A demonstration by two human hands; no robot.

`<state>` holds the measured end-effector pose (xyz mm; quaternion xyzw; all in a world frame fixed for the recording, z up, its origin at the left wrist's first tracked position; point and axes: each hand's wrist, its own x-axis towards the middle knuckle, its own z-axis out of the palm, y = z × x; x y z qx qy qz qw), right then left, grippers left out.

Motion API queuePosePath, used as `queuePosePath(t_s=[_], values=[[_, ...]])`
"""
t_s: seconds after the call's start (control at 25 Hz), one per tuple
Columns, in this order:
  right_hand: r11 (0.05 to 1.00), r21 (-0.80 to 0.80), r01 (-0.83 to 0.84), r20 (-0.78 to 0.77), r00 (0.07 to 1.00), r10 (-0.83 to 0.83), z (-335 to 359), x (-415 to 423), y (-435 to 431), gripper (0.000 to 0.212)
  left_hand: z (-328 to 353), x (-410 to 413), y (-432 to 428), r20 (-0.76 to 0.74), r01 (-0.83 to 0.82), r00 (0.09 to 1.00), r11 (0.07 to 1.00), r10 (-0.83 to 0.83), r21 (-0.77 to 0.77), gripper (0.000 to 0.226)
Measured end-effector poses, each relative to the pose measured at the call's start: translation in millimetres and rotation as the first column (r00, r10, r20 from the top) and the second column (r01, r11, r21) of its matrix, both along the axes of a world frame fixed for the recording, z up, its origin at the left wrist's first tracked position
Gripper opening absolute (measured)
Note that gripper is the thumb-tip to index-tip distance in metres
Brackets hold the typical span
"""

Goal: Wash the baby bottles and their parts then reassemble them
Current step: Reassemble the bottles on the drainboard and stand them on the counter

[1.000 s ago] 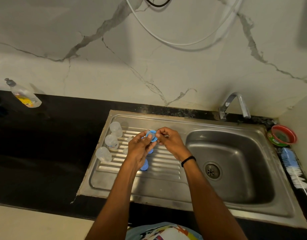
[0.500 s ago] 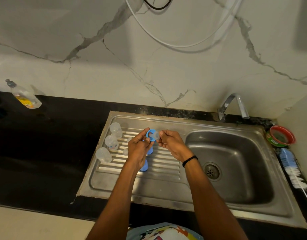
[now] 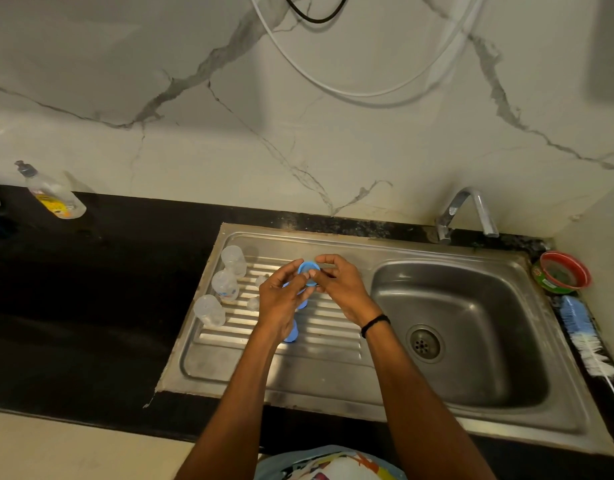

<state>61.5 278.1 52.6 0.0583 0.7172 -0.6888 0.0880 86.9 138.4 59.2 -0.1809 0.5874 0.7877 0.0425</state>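
Three clear plastic baby bottles stand on the ribbed steel drainboard, untouched. My view of the left hand: it pinches the round blue plastic collar ring, held up over the drainboard. Since half a second ago the hands have closed in and the ring has tipped. The right hand pinches the opposite edge (clear teat at centre, I think, too small to confirm). I read this as teat seating, so reassembly has started.

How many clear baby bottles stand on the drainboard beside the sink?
3, in a row along the left edge of the drainboard: the back bottle, the middle bottle and the front bottle. Another could be hidden from view.
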Motion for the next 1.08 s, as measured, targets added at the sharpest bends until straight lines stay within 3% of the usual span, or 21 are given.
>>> queuePosePath(t_s=[0.24, 0.4, 0.72, 0.8, 0.96, 1.08], values=[[0.974, 0.224, 0.028, -0.057, 0.998, -0.016, -2, 0, -9, 0.016, -5, 6, 4, -0.130, -0.025, 0.992, 0.970, -0.007, -0.240, 0.020], [0.946, 0.316, 0.078, -0.072, 0.996, -0.058, 3, 4, -12, 0.015, -6, 8, 3, -0.157, -0.002, 0.987, 0.964, -0.042, -0.268, 0.020], [0.907, 0.393, 0.151, -0.105, 0.987, -0.119, 14, 9, -20, 0.009, -2, 9, 9, -0.176, -0.107, 0.982, 0.960, 0.062, -0.259, 0.023], [0.941, 0.320, 0.112, -0.063, 0.993, -0.097, 16, 7, -16, 0.010, -2, 8, 8, -0.154, -0.107, 0.985, 0.966, 0.072, -0.234, 0.021], [0.993, -0.099, -0.069, 0.069, 0.995, 0.076, 15, 9, -3, 0.017, -6, -1, -4, -0.007, -0.071, 0.997, 0.996, 0.071, -0.047, 0.020], [0.987, -0.134, -0.089, 0.086, 0.991, 0.101, 9, 9, -3, 0.021, -10, -5, -11, 0.113, -0.028, 0.993, 0.990, 0.013, 0.137, 0.027]])
